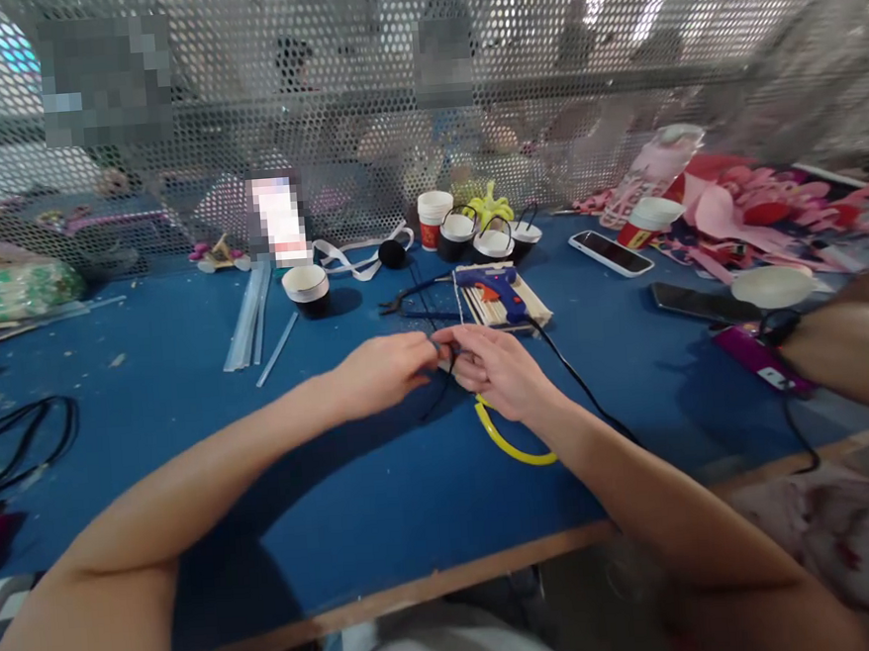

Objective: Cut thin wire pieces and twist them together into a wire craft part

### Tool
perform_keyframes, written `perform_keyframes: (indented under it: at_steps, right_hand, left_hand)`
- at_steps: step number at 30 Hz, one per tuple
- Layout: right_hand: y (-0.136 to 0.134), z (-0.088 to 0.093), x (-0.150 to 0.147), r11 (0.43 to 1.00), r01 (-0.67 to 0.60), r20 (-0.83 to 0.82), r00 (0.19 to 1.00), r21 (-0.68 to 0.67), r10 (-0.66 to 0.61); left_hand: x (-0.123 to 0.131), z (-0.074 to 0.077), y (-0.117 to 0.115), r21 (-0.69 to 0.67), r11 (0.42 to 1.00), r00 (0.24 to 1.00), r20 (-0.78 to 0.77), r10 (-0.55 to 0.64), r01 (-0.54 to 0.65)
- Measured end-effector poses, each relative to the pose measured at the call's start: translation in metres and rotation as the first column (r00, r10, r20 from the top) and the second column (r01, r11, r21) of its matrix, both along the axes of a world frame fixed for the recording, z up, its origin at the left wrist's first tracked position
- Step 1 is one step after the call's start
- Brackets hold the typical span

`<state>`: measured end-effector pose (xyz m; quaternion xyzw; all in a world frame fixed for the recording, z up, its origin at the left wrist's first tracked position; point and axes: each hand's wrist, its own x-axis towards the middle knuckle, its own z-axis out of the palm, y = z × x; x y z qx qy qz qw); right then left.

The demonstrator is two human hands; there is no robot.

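Note:
My left hand (385, 371) and my right hand (498, 369) meet over the middle of the blue table (342, 491). Both pinch a thin black band (439, 390) that hangs down between them to the table. A yellow curved band (509, 444) lies just under my right wrist. A blue glue gun (497, 286) rests on a bundle of wooden sticks (534, 309) right behind my hands, its black cord (580, 385) running past my right forearm.
Paper cups (307, 287) (434, 216) and clear glue sticks (251, 318) stand behind. Two phones (610, 252) (701, 302) and pink material (754, 209) lie at the right, beside another person's arm (845, 356). A perforated metal screen (389, 101) closes the back. Black cable (18, 444) lies left.

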<state>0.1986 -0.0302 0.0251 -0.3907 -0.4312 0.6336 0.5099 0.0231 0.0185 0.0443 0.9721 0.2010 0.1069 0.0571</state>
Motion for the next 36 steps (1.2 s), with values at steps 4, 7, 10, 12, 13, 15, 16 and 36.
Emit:
perform_keyframes:
  at_steps: [4,7,10,12,13,15,16,36]
  right_hand:
    - [-0.002,0.001,-0.004,1.0,-0.002,0.041,0.999,0.014,0.002]
    - [-0.004,0.0,-0.007,1.0,-0.018,0.069,0.997,0.018,0.017]
    - [-0.005,-0.001,-0.009,0.999,-0.028,0.135,0.991,0.019,0.025]
    - [-0.006,-0.003,-0.009,0.998,-0.01,0.259,0.966,0.059,-0.006]
    - [-0.006,-0.003,-0.008,0.995,0.007,0.342,0.939,0.098,-0.04]
    - [-0.006,-0.003,-0.005,0.981,0.029,0.488,0.864,0.194,-0.123]
    - [-0.005,-0.002,-0.003,0.971,0.031,0.539,0.828,0.237,-0.158]
    - [0.035,0.042,0.058,0.833,0.046,0.834,-0.038,0.551,-0.55]
  left_hand:
    - [0.005,-0.03,-0.023,0.372,0.911,0.984,-0.047,-0.171,0.176]
    - [0.008,-0.048,-0.019,0.457,0.882,0.993,-0.049,-0.108,0.118]
    - [0.01,-0.055,-0.015,0.438,0.894,0.994,-0.096,-0.061,0.097]
    - [0.008,-0.053,-0.015,0.394,0.917,0.991,-0.131,-0.016,0.067]
    - [0.005,-0.049,-0.016,0.361,0.932,0.989,-0.148,0.028,0.028]
    - [-0.002,-0.038,-0.016,0.269,0.958,0.97,-0.19,0.154,-0.1]
    - [-0.006,-0.032,-0.015,0.214,0.962,0.949,-0.229,0.219,-0.17]
    - [-0.005,-0.006,-0.016,-0.875,0.378,0.612,0.482,0.627,0.302]
